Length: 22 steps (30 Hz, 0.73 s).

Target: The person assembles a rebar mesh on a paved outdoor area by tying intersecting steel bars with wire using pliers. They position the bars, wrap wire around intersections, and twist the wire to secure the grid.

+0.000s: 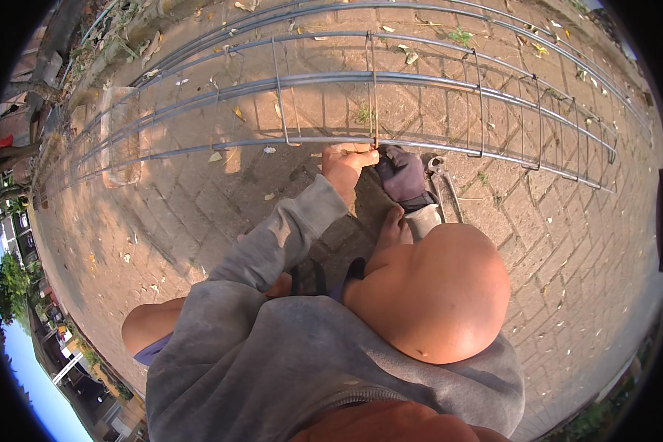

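Observation:
A long cage of grey steel bars (420, 79) stretches across in front of me, with thin square stirrups (480, 103) spaced along it. My bare left hand (344, 160) is closed at the nearest bar, thumb and fingers pinched at the lower corner of a rusty stirrup (373, 88). Right beside it, my right hand (404, 175), in a dark purple glove, is curled at the same corner; what its fingers hold is hidden. A pair of metal pincers (439, 173) with long handles is just to the right of the glove, apparently not gripped.
A pale block (122, 136) is under the left end of the cage. Brick paving (545, 243) spreads around, strewn with dry leaves. My bent knee (442, 291) and bare foot (395, 228) are close below the right hand. A kerb (118, 51) runs along the far left.

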Tool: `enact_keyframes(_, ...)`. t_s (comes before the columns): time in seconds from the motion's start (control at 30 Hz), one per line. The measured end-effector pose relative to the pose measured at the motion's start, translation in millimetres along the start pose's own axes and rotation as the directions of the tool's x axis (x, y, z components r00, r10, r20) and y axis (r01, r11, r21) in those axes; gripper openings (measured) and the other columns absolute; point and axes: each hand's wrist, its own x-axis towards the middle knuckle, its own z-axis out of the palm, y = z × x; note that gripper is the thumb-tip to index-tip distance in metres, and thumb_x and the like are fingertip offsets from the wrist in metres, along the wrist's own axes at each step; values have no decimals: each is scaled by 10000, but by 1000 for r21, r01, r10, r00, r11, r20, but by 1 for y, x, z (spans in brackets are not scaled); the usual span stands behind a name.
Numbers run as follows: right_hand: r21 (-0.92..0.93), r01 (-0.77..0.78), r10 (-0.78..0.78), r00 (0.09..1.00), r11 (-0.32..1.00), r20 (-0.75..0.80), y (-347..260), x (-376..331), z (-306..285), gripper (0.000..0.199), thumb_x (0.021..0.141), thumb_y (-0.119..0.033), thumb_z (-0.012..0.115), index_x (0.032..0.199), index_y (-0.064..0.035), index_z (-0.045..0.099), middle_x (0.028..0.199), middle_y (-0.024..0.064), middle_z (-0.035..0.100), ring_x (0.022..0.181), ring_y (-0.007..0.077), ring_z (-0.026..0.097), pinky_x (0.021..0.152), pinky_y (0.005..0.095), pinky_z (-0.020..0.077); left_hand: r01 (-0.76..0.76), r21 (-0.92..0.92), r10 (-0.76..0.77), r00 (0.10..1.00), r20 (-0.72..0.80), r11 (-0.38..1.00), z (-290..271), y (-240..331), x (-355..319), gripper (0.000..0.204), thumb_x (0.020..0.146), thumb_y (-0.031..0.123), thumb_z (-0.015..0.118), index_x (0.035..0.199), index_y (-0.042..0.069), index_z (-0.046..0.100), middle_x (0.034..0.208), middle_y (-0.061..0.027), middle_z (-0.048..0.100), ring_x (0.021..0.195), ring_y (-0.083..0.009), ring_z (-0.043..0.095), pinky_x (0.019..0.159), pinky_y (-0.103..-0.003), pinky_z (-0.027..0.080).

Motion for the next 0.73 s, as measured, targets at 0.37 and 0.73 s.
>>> enact_keyframes(0.37,79,57,-48,993,995,-109,3,-5,13,229,850,-115,657,1066,-125,731,962,178,733,902,393,719,764,424,580,-282,599,169,956,238,750,-13,26,3,255,928,80,653,1106,-76,749,1013,-189,763,959,-258,735,811,-379,559)
enact_keyframes(0.73,83,39,-36,999,996,-33,-10,-4,2,270,883,-192,717,1109,-45,729,931,258,709,868,432,709,736,420,569,-731,680,492,575,654,-50,-14,59,37,156,819,215,791,766,78,739,763,-101,690,832,-315,674,729,-453,508)
